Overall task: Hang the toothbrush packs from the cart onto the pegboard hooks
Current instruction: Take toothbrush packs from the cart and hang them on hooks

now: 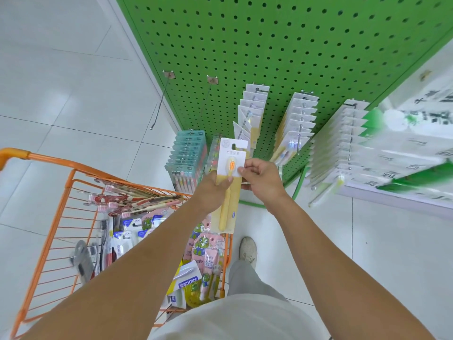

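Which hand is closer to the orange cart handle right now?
Left. The left hand grips the yellow toothbrush pack just above the cart's far corner; the right hand pinches the pack's other edge, farther from the cart handle.

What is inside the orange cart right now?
The orange cart holds loose toothbrush packs: pink frog-printed ones, blue-and-white ones, dark ones. The left forearm covers the basket's middle, so packs there and the bottom are hidden.
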